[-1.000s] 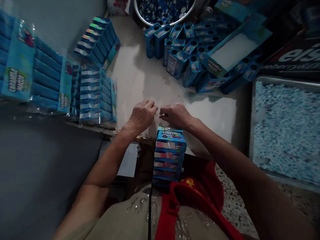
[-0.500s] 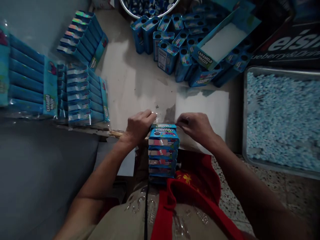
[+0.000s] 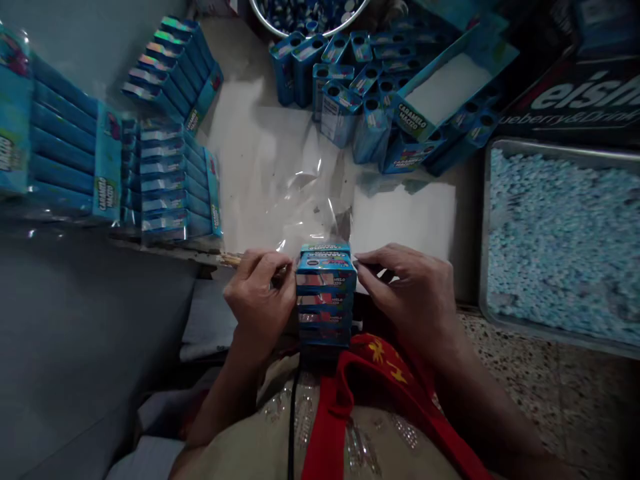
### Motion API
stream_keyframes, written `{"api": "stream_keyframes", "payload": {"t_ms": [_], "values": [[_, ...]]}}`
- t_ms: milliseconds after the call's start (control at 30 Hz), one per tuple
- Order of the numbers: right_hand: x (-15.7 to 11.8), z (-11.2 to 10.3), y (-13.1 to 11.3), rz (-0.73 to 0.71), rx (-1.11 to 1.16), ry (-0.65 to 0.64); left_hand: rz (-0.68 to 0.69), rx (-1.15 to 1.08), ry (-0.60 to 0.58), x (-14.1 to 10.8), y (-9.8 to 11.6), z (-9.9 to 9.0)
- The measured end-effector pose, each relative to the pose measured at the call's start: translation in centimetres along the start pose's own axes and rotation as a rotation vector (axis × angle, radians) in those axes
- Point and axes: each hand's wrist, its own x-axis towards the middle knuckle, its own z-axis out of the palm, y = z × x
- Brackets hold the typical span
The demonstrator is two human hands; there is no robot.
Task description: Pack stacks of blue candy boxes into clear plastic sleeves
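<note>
A stack of blue candy boxes (image 3: 325, 300) stands at the table's front edge, close to my body. Clear plastic film (image 3: 305, 207) spreads over the table from the far end of the stack. On the stack's left side, my left hand (image 3: 263, 287) is closed in a pinch on the film. Beside the right side, my right hand (image 3: 413, 273) pinches with thumb and forefinger at the film's edge, which shows only faintly there.
Wrapped box packs (image 3: 175, 180) stand at the left. Loose blue tins (image 3: 340, 113) and an open carton (image 3: 413, 120) fill the back, near a metal bowl (image 3: 310, 33). A tray of pale blue candies (image 3: 560, 240) lies at the right.
Both hands have come nearer to my body, down along the stack's sides, and stand a little farther apart. The clear film now shows spread beyond the stack.
</note>
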Motion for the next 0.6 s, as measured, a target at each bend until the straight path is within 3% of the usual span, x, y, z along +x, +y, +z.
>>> {"api": "stream_keyframes", "payload": {"t_ms": [167, 400, 533, 600], "values": [[-1.3, 1.3, -0.6, -0.097, -0.041, 0.232, -0.111, -0.088, 0.066, -0.5, 0.4, 0.5], [-2.1, 2.7, -0.4, -0.173, -0.031, 0.437, 0.001, 0.014, 0.145, -1.7, 0.2, 1.3], [-3.0, 2.9, 0.7, -0.352, -0.127, 0.490, 0.020, -0.033, 0.200, -1.9, 0.1, 1.8], [-3.1, 2.4, 0.7, -0.361, -0.152, 0.469, 0.020, -0.034, 0.216, -1.8, 0.3, 2.0]]}}
